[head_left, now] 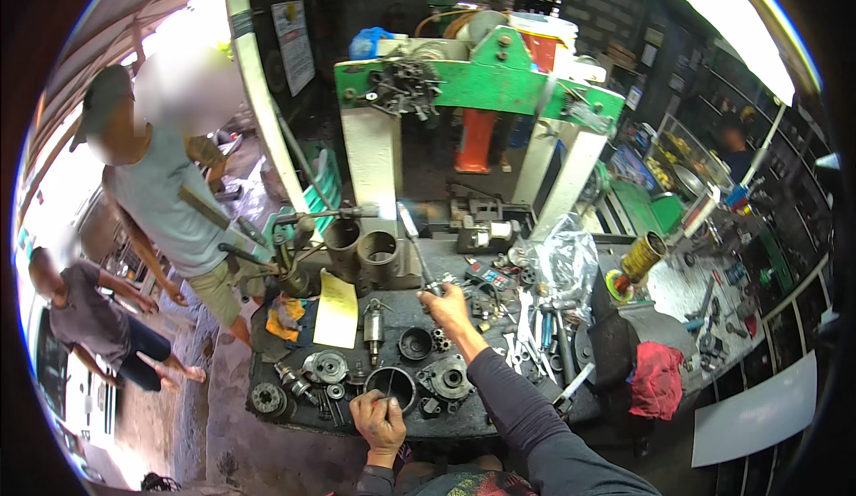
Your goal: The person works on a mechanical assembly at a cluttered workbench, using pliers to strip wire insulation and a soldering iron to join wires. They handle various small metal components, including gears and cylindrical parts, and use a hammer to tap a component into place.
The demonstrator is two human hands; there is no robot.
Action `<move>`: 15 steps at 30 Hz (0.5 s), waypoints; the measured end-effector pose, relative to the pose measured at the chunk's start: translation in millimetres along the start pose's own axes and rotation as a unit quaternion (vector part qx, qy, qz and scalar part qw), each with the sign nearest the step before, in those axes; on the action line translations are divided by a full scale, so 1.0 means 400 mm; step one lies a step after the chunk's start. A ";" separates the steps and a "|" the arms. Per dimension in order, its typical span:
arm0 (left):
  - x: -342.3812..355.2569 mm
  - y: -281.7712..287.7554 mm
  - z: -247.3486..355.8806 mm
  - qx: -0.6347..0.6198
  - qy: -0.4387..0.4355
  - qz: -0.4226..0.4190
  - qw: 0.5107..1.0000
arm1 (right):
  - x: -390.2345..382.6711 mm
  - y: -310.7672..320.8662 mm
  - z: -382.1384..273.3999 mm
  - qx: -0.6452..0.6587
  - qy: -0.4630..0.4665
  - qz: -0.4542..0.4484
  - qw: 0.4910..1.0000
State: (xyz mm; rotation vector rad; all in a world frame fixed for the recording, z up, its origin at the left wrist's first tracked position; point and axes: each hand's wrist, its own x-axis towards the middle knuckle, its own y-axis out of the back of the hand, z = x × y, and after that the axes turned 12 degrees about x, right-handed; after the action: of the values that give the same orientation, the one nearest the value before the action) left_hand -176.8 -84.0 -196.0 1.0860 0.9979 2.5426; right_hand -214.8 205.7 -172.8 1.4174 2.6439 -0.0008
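Observation:
My right hand point(446, 309) reaches over the bench, its fingers closed round the near end of a long, thin-shafted tool point(408, 221) with a thick pale far end. I cannot tell its exact kind. Close to the bench's front edge, my left hand point(379, 420) is closed at the near rim of a round open metal housing point(406, 387). A thin rod point(390, 382) seems to rise from its fingers across the housing's opening. Beside the housing lie a cast end cover point(448, 377), a smaller metal cup point(415, 344) and a starter-like armature point(375, 327).
Wrenches point(526, 331) and a clear plastic bag point(568, 264) lie on the right. A yellow paper point(336, 309) and a round cover point(325, 366) are on the left. Behind stands a green press frame point(481, 81). Two people, one in a grey shirt point(169, 206), stand at left.

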 end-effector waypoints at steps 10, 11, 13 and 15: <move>0.011 0.007 0.010 -0.008 -0.008 0.024 1.000 | -0.020 0.019 -0.060 0.074 -0.063 -0.026 0.995; 0.010 0.007 0.011 -0.009 -0.007 0.025 1.000 | -0.021 0.020 -0.061 0.079 -0.054 -0.025 0.995; 0.010 0.008 0.011 -0.012 -0.006 0.026 1.000 | -0.020 0.022 -0.061 0.076 -0.061 -0.021 0.995; 0.010 0.007 0.010 -0.008 -0.008 0.025 1.000 | -0.015 0.025 -0.059 0.078 -0.042 -0.024 0.996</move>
State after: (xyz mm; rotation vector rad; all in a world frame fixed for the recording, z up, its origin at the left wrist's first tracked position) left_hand -176.6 -82.4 -189.9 1.1399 0.9570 2.5720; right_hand -206.2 207.9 -148.0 1.3645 2.6574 -0.2726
